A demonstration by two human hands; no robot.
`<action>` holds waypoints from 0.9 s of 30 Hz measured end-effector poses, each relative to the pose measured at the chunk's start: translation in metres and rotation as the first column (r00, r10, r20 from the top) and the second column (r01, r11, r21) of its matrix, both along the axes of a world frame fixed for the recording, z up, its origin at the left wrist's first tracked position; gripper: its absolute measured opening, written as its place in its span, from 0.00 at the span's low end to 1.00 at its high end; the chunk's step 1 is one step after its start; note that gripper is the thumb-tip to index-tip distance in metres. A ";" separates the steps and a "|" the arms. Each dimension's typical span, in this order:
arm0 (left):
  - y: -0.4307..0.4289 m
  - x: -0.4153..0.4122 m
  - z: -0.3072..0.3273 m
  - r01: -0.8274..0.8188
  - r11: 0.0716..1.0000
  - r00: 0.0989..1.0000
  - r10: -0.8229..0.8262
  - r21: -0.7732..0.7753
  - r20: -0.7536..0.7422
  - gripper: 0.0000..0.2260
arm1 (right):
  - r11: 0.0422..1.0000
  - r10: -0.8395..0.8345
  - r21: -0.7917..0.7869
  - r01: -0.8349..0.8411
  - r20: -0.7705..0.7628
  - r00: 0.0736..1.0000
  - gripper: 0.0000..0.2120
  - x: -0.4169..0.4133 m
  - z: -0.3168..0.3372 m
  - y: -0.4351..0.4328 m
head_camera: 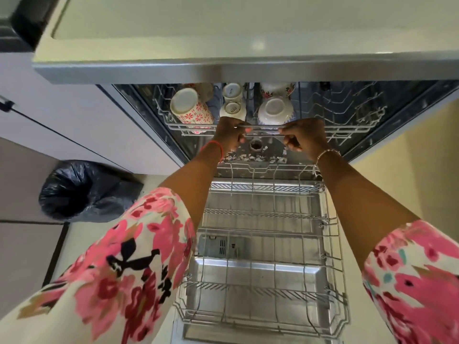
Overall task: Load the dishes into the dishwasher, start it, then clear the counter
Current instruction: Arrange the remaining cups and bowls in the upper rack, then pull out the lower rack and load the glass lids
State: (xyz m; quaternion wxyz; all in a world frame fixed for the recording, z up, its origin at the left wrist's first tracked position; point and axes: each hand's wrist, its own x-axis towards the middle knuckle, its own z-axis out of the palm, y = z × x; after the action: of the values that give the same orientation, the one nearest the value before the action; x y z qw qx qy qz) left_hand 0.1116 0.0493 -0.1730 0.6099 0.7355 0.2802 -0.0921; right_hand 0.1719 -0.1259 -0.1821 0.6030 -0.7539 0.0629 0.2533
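View from above, looking down into an open dishwasher [159, 125] in the upper middle of the frame. Both arms reached forward in pink floral sleeves [129, 256]. The left hand [229, 131] and right hand [304, 135] each curled their fingers round the front bar [263, 127] of the upper rack [347, 130], one at each end of it, gripping it closely. A red string bracelet [216, 145] circled the left wrist and a beaded bracelet [325, 153] the right.

The upper rack sat partly under the pale countertop [248, 33], whose grey edge hid the rack's back rows. In its left half lay a floral mug [191, 108] on its side. Just right of it stood two small white cups [232, 100], bases up. An upturned white bowl [274, 112] sat at centre, its front rim covered by the hands and the bar, and a flowered bowl [275, 89] stood behind it. The rack's right half showed only bare wire tines.

Below the hands, pale flecks [248, 157] littered the tub floor around a round fitting [255, 145]. The lower rack [260, 244] was pulled out over the lowered door [248, 271], between the forearms, with no dishes in it.

At lower left a black bin bag [82, 192] sat on the floor beside white cabinets [62, 108].
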 end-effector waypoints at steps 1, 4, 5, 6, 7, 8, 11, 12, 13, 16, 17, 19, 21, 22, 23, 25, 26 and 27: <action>0.001 0.000 0.000 0.011 1.000 1.000 -0.011 0.006 0.001 0.05 | 1.000 0.006 -0.005 -0.006 -0.006 1.000 0.03 0.001 0.000 0.000; 0.002 -0.001 0.001 0.028 0.999 1.000 -0.028 0.022 0.004 0.06 | 0.995 0.068 -0.069 -0.069 -0.010 0.998 0.02 0.003 0.002 -0.001; 0.001 -0.004 0.004 0.038 0.999 0.999 -0.038 0.024 0.005 0.08 | 0.993 0.083 -0.087 -0.084 -0.009 0.997 0.03 0.002 0.004 0.000; 0.000 -0.007 0.007 0.049 0.998 0.999 -0.050 0.033 0.009 0.11 | 0.992 0.084 -0.097 -0.084 -0.001 0.996 0.05 0.000 0.005 0.001; -0.002 -0.012 0.012 0.063 0.996 0.998 -0.064 0.060 0.023 0.15 | 0.991 0.079 -0.109 -0.077 0.018 0.997 0.10 -0.004 0.008 0.002; -0.003 -0.020 0.015 0.081 0.990 0.996 -0.086 0.112 0.037 0.20 | 0.989 0.080 -0.130 -0.073 0.054 0.995 0.16 -0.010 0.009 0.003; 0.001 -0.051 0.025 0.141 0.936 0.983 -0.171 0.322 0.066 0.26 | 0.938 0.216 -0.328 -0.114 0.294 0.931 0.30 -0.041 0.019 0.001; 0.004 -0.062 0.029 0.162 0.919 0.979 -0.195 0.361 0.057 0.26 | 0.904 0.300 -0.404 -0.143 0.358 0.884 0.31 -0.053 0.024 -0.002; 0.007 -0.074 0.035 0.194 0.904 0.974 -0.225 0.382 0.038 0.25 | 0.862 0.387 -0.470 -0.189 0.370 0.845 0.31 -0.065 0.031 -0.003; 0.017 -0.113 0.064 0.322 0.823 0.942 -0.329 0.469 -0.069 0.23 | 0.691 0.578 -0.635 -0.346 0.196 0.792 0.31 -0.095 0.059 -0.002; 0.021 -0.128 0.078 0.343 0.796 0.933 -0.352 0.499 -0.081 0.23 | 0.646 0.621 -0.665 -0.376 0.171 0.765 0.30 -0.106 0.075 0.000; 0.028 -0.160 0.108 0.370 0.731 0.918 -0.381 0.573 -0.107 0.23 | 0.603 0.685 -0.690 -0.400 0.191 0.703 0.29 -0.131 0.107 0.007; 0.034 -0.189 0.136 0.390 0.622 0.906 -0.390 0.678 -0.164 0.23 | 0.549 0.735 -0.732 -0.403 0.193 0.650 0.29 -0.155 0.139 0.016; 0.039 -0.206 0.151 0.369 0.582 0.911 -0.379 0.725 -0.159 0.24 | 0.539 0.746 -0.737 -0.408 0.193 0.637 0.28 -0.169 0.156 0.022; 0.043 -0.223 0.164 0.347 0.555 0.916 -0.373 0.756 -0.147 0.24 | 0.545 0.745 -0.729 -0.415 0.194 0.638 0.28 -0.184 0.172 0.030; 0.051 -0.259 0.181 0.299 0.494 0.924 -0.365 0.816 -0.117 0.26 | 0.552 0.752 -0.727 -0.408 0.224 0.620 0.28 -0.215 0.198 0.048; 0.055 -0.274 0.185 0.290 0.461 0.926 -0.356 0.839 -0.125 0.27 | 0.555 0.762 -0.729 -0.401 0.251 0.598 0.28 -0.227 0.206 0.057; 0.063 -0.291 0.189 0.284 0.435 0.933 -0.332 0.854 -0.140 0.28 | 0.556 0.774 -0.728 -0.401 0.277 0.570 0.28 -0.241 0.216 0.068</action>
State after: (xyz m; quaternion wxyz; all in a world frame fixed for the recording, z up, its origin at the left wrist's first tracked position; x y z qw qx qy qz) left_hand -0.1791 0.1125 0.0160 0.1394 0.9805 0.1346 -0.0311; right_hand -0.0689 -0.0582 0.0337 0.1950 -0.9110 -0.3168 0.1782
